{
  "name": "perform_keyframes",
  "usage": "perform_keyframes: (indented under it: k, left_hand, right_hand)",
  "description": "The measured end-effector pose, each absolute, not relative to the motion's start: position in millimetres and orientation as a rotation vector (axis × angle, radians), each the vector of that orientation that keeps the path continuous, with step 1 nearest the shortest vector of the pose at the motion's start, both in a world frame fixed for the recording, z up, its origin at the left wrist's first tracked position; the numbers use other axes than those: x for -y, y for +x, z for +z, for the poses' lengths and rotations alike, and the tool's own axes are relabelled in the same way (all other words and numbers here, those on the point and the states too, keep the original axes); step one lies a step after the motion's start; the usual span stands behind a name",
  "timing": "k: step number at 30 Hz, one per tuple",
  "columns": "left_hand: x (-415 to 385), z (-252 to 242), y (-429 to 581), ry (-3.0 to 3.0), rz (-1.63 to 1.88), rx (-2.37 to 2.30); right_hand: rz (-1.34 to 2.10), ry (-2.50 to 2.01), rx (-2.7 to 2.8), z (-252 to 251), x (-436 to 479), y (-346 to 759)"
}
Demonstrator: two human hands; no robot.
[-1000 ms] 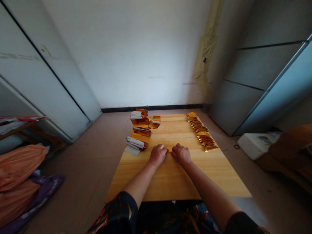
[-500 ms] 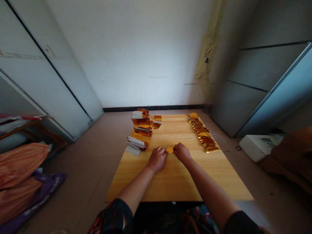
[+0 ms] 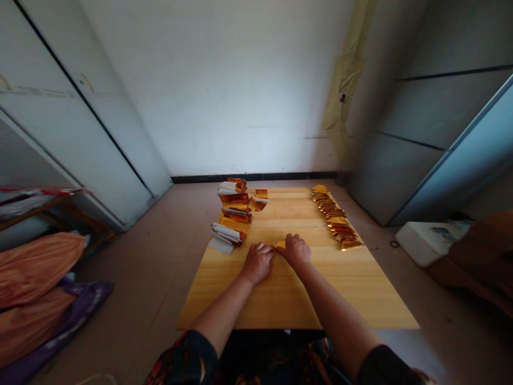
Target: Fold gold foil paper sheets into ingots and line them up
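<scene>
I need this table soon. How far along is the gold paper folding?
Done: a row of folded gold pieces lies along the right side of the table. In hand: the left hand and right hand pinch one small gold piece between them. Left: a stack of gold sheets on the left.

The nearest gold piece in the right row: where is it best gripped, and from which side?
Probably by its near edge, from the near side: the gold piece ends the row, so that edge lies free on the table, while the far edge meets the next piece.

Glossy gold foil paper pieces (image 3: 337, 221), smooth matt wooden table (image 3: 352, 289)
</scene>
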State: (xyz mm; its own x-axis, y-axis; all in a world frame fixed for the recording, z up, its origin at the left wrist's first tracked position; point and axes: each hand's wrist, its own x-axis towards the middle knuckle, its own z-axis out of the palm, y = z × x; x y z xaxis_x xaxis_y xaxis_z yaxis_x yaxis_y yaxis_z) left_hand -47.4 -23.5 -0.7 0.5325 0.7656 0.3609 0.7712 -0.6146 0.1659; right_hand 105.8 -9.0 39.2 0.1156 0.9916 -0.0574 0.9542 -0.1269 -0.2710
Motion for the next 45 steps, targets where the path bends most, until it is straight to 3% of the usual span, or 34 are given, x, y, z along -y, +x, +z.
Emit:
perform_keyframes:
  k: [20,36,41,45]
  left_hand:
    - [26,4,-48,-2.715,-0.590,1.381]
    - [26,2,-47,-2.723,-0.587,1.393]
    - [26,0,-47,-2.733,-0.589,1.394]
    - [25,0,-47,-2.729,-0.581,1.401]
  right_hand:
    - [0.678,-1.966,1.913,17,-15,146]
    - [0.613,-2.019,1.804,15,-15,174]
    - [0.516,-1.805,1.678,21,-11,169]
    - [0.648,-1.623,1.821,28,-8,139]
